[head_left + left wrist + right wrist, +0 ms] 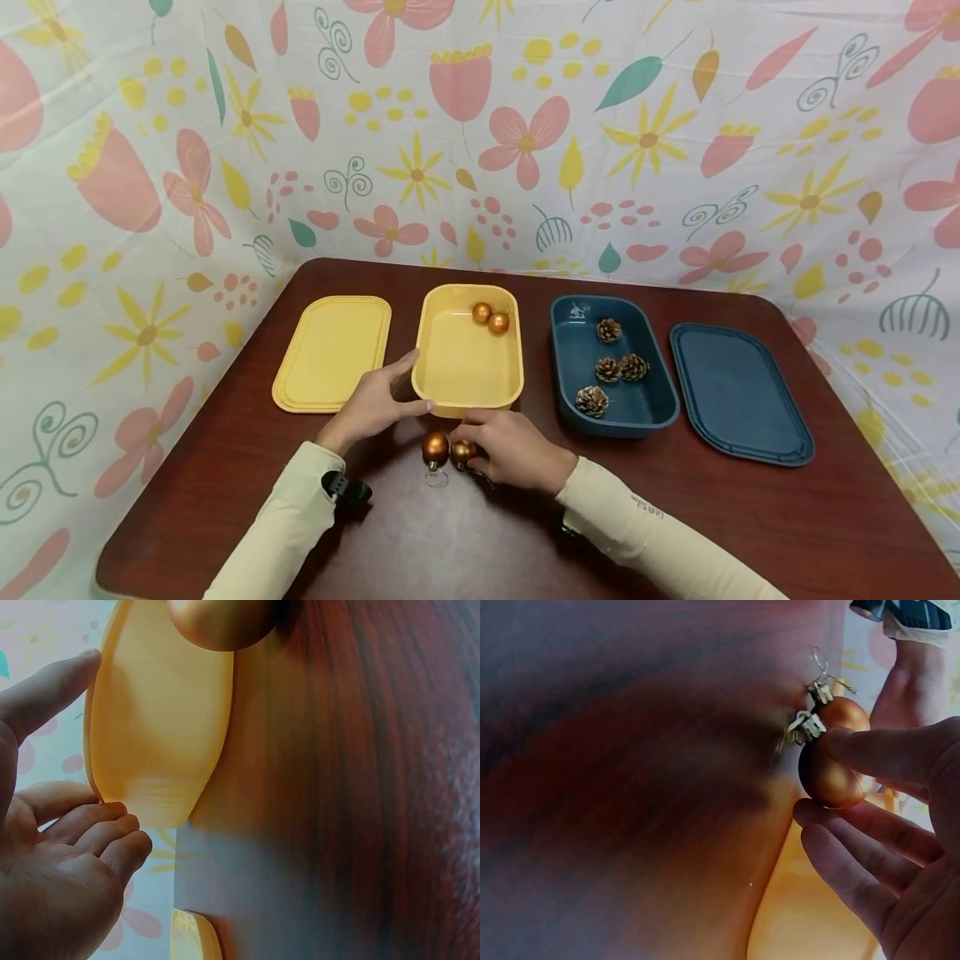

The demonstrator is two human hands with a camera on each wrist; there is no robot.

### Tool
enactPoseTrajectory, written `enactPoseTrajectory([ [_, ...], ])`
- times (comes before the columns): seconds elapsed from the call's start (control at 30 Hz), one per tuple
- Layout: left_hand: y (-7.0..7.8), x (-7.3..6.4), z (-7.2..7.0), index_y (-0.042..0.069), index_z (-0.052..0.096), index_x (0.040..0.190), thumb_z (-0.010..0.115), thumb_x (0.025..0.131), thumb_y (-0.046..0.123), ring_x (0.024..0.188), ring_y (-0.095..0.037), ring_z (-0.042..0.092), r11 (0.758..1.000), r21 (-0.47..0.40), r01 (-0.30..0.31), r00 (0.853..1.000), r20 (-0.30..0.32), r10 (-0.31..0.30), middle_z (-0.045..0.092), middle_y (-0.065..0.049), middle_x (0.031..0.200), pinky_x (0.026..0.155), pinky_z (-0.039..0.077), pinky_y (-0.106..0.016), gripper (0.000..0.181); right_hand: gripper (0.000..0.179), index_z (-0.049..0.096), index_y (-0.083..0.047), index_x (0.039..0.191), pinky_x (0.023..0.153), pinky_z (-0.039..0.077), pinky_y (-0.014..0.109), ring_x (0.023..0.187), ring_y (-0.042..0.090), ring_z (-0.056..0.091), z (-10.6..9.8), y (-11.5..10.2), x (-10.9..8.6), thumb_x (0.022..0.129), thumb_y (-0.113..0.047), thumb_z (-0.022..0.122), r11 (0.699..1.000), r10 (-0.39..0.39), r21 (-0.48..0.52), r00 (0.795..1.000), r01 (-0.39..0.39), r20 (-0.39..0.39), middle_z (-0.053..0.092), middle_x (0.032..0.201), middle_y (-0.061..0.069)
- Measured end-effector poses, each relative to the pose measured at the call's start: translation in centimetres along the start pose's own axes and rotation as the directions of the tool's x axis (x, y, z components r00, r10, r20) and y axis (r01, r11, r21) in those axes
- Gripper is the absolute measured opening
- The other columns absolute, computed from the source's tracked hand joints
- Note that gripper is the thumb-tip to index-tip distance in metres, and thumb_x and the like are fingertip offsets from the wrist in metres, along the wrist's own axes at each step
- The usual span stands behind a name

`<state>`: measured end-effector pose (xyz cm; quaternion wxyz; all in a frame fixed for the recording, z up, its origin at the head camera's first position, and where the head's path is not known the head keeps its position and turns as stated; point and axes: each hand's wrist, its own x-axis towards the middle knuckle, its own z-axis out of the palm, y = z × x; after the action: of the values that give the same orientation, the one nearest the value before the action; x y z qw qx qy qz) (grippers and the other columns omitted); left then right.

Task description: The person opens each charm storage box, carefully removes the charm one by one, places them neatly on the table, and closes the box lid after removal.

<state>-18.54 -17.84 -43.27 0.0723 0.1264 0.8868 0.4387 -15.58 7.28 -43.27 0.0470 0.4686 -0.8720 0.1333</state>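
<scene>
My left hand (372,406) is at the near left corner of a yellow tub (457,358). Its thumb and fingertips touch the tub's side and rim, as the left wrist view also shows. In front of the tub, my right hand (517,450) pinches a copper-coloured Christmas bauble (829,776) between thumb and fingers. A second bauble (435,448) with a wire loop lies on the table just left of it. Inside the tub, two more baubles (491,317) sit at the far right.
A yellow lid (332,354) lies left of the tub. To the right stands a blue tub (577,367) with several pinecones (609,330), then a blue lid (741,392). All are on a dark brown table (420,542) against a flowered cloth.
</scene>
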Motion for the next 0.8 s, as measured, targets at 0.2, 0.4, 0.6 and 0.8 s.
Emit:
enactPoseTrajectory([
  [0.2, 0.01, 0.02, 0.07, 0.009, 0.031, 0.158, 0.082, 0.083, 0.036, 0.147, -0.033, 0.04, 1.0, 0.0, 0.001, 1.0, -0.002, -0.001, 0.031, -0.006, 0.165, 0.118, 0.039, -0.049, 0.095, 0.032, 0.074, -0.021, 0.11, 0.076, 0.058, 0.029, 0.09, 0.008, 0.066, 0.39, -0.14, -0.23, 0.08, -0.02, 0.084, 1.0, 0.0, -0.03, 1.0, -0.001, -0.021, 0.067, 0.104, -0.006],
  [0.4, 0.04, 0.03, -0.06, 0.008, 0.031, 0.158, 0.081, 0.083, 0.037, 0.147, -0.034, 0.041, 1.0, 0.003, -0.002, 1.0, -0.006, 0.002, 0.031, -0.006, 0.165, 0.117, 0.039, -0.05, 0.095, 0.031, 0.073, -0.021, 0.11, 0.074, 0.058, 0.029, 0.087, 0.008, 0.065, 0.6, -0.09, -0.25, 0.08, -0.022, 0.084, 0.999, 0.007, -0.036, 0.999, -0.009, -0.049, 0.067, 0.103, -0.006],
  [0.6, 0.0, 0.01, -0.05, 0.009, 0.031, 0.158, 0.081, 0.083, 0.037, 0.146, -0.034, 0.041, 1.0, 0.005, 0.002, 1.0, -0.006, -0.002, 0.032, -0.006, 0.165, 0.117, 0.039, -0.05, 0.095, 0.032, 0.073, -0.02, 0.111, 0.075, 0.057, 0.027, 0.088, 0.007, 0.065, 0.64, -0.11, -0.26, 0.081, -0.022, 0.085, 0.999, 0.012, -0.04, 0.999, -0.013, -0.033, 0.066, 0.104, -0.006],
  [0.8, 0.02, 0.09, 0.04, 0.009, 0.031, 0.158, 0.082, 0.083, 0.036, 0.146, -0.034, 0.041, 1.0, -0.002, 0.005, 1.0, -0.007, -0.005, 0.032, -0.005, 0.165, 0.117, 0.039, -0.049, 0.094, 0.033, 0.072, -0.02, 0.11, 0.074, 0.057, 0.026, 0.087, 0.007, 0.064, 0.77, -0.13, -0.27, 0.079, -0.021, 0.086, 0.999, 0.008, -0.046, 0.999, -0.01, -0.04, 0.066, 0.104, -0.005],
])
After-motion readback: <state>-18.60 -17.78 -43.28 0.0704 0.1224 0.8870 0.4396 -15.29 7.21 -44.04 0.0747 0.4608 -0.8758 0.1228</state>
